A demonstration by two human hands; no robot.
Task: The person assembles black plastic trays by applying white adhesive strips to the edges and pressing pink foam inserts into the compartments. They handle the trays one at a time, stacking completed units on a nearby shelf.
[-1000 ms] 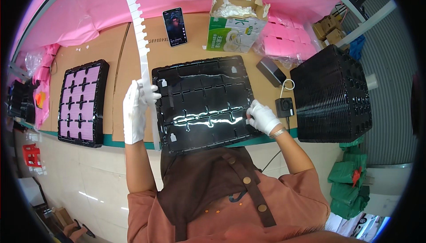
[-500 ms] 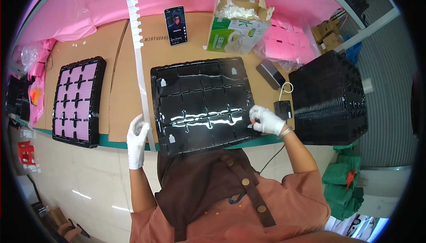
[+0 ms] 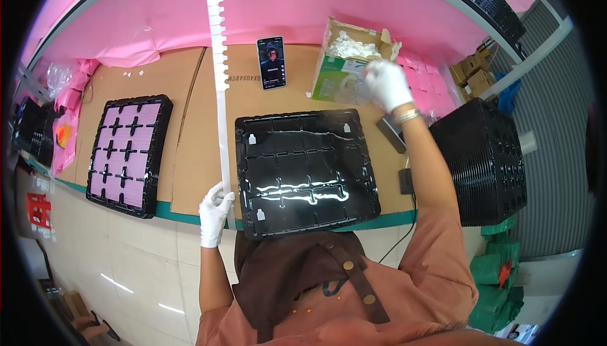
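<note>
My left hand (image 3: pixel 216 214), in a white glove, is at the table's front edge. Its bent fingers overlap the lower end of a long white paper strip (image 3: pixel 222 137) with a notched upper part, and seem to pinch it. Blurred by motion, my gloved right hand (image 3: pixel 387 86) is raised in front of an open green-and-white carton (image 3: pixel 335 80) holding crumpled white material; its fingers cannot be made out. Between my arms lies a black plastic tray (image 3: pixel 303 162) with moulded ribs. Small white bottle-shaped stickers (image 3: pixel 260 214) show near three of its corners.
A black tray with pink inserts (image 3: pixel 123 156) lies at left. A lit phone (image 3: pixel 272 64) stands behind the middle tray. Right are a dark box-shaped device (image 3: pixel 393 132), a black adapter (image 3: pixel 406 181) with a cable and a tall stack of black trays (image 3: pixel 477 162). Pink wrapped packs (image 3: pixel 427 83) lie behind.
My right hand has left the tray's right front corner and risen to the carton. My left hand has moved onto the strip, its fingers closing. The whole view has shifted slightly.
</note>
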